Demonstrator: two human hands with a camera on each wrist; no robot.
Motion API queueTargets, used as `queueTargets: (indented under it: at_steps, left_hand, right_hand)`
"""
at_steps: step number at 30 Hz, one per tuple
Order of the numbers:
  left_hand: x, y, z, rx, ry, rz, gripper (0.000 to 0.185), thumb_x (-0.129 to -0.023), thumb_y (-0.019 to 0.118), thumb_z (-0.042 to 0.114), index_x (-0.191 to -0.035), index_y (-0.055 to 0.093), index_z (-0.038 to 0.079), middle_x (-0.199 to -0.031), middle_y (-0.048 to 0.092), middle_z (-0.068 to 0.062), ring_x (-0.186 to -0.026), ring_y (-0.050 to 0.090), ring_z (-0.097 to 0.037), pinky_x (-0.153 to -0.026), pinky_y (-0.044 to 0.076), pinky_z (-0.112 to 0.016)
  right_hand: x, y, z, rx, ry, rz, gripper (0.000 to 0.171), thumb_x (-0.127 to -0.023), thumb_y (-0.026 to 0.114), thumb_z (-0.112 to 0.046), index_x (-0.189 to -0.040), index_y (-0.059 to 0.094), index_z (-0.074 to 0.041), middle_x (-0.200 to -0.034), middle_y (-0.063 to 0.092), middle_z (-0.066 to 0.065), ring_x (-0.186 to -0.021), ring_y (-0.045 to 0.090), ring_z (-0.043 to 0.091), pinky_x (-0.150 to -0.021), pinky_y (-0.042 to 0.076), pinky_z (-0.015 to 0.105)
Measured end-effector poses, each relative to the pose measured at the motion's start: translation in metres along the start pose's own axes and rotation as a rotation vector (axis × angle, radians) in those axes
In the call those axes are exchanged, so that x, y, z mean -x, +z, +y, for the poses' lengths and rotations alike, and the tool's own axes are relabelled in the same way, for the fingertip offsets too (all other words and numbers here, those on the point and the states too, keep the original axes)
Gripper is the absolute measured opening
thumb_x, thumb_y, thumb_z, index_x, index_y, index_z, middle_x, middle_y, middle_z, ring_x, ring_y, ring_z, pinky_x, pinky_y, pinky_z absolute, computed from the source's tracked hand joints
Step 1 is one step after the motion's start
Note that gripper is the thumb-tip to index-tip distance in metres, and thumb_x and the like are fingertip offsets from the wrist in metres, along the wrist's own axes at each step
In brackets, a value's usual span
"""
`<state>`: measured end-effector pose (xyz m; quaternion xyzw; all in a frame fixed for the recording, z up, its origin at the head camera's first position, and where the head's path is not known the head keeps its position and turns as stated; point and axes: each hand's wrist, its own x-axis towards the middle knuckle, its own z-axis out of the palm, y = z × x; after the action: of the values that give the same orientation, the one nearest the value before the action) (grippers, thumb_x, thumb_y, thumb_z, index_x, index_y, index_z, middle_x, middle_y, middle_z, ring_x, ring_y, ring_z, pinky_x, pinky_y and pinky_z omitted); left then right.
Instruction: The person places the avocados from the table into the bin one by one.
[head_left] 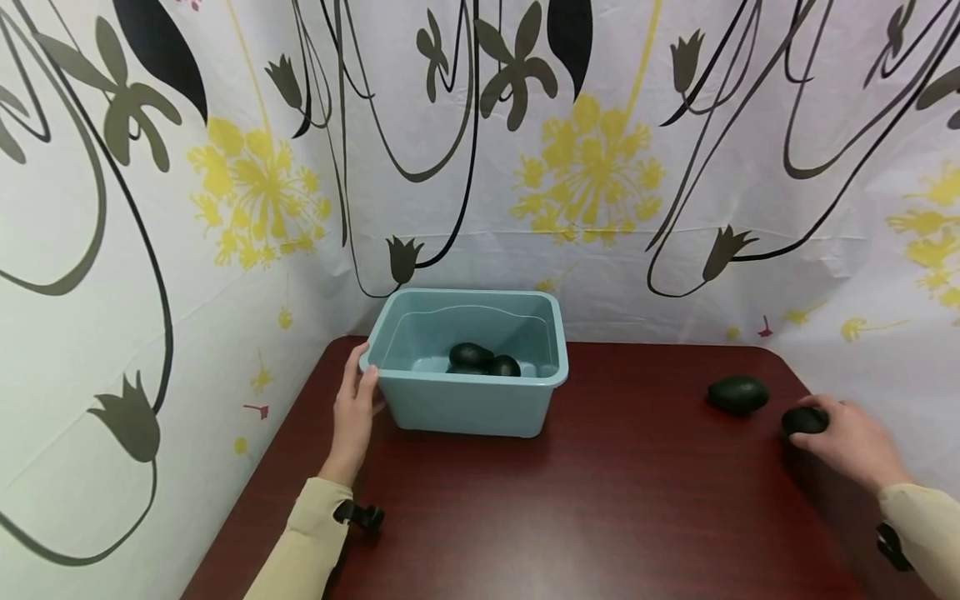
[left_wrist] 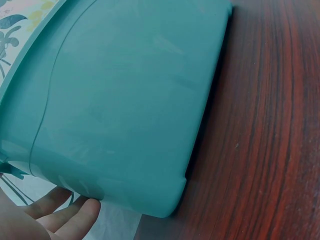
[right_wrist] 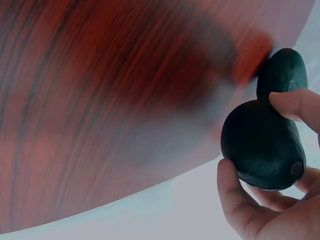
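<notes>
A light teal plastic bin (head_left: 465,404) stands on the table's far left part, with dark green avocados (head_left: 471,356) inside; its front wall partly hides them. My left hand (head_left: 356,412) touches the bin's left end near the rim. In the left wrist view its fingers (left_wrist: 82,220) lie against the bin's end wall (left_wrist: 120,110), only slightly bent. At the table's right edge, my right hand (head_left: 858,442) grips an avocado (right_wrist: 262,145) between thumb and fingers. Another avocado (head_left: 738,394) lies on the table just left of that hand, and shows behind the held one in the right wrist view.
The dark red-brown wood-grain table (head_left: 600,500) has a rounded far right corner. White cloth (head_left: 480,208) printed with flowers hangs behind the table and along its left side. A black strap device (head_left: 360,515) sits on the left wrist.
</notes>
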<state>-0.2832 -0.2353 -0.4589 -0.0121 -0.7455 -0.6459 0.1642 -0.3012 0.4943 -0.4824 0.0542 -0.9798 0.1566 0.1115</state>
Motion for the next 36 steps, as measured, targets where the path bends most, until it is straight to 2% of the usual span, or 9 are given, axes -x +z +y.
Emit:
queueTargets:
  at_steps: [6, 15, 25, 36]
  left_hand:
    - [0.001, 0.000, 0.000, 0.000, 0.004, -0.003, 0.056, -0.104, 0.050, 0.050, -0.156, 0.033, 0.037, -0.155, 0.038, -0.001, -0.131, 0.050, -0.029, -0.097, 0.045, -0.064]
    - [0.001, 0.001, 0.002, -0.002, -0.004, 0.000, 0.057, -0.103, 0.050, 0.054, -0.155, 0.033, 0.038, -0.155, 0.038, -0.001, -0.131, 0.049, -0.029, -0.097, 0.044, -0.064]
    - [0.001, 0.000, 0.001, 0.004, 0.009, -0.009, 0.054, -0.105, 0.049, 0.047, -0.156, 0.033, 0.038, -0.156, 0.038, -0.003, -0.131, 0.050, -0.030, -0.097, 0.044, -0.065]
    - [0.003, 0.000, 0.002, 0.001, 0.000, -0.001, 0.055, -0.103, 0.050, 0.051, -0.155, 0.034, 0.038, -0.156, 0.037, -0.005, -0.131, 0.050, -0.031, -0.097, 0.044, -0.064]
  right_hand:
    - [0.002, -0.001, -0.010, 0.019, 0.068, 0.039, 0.061, -0.076, 0.086, -0.024, -0.120, 0.056, 0.006, -0.106, 0.051, 0.038, -0.089, 0.050, 0.051, -0.063, 0.042, 0.059]
    - [0.005, -0.010, -0.019, 0.009, 0.091, 0.054, 0.071, -0.077, 0.086, -0.030, -0.127, 0.051, 0.007, -0.109, 0.048, 0.038, -0.091, 0.049, 0.051, -0.063, 0.041, 0.057]
    - [0.006, -0.022, -0.032, 0.009, 0.109, 0.068, 0.077, -0.079, 0.085, -0.035, -0.132, 0.047, 0.007, -0.112, 0.047, 0.038, -0.093, 0.049, 0.052, -0.062, 0.041, 0.056]
    - [0.005, -0.037, -0.060, 0.008, 0.051, 0.106, 0.071, -0.081, 0.084, -0.036, -0.130, 0.052, 0.004, -0.112, 0.052, 0.034, -0.092, 0.051, 0.049, -0.060, 0.042, 0.054]
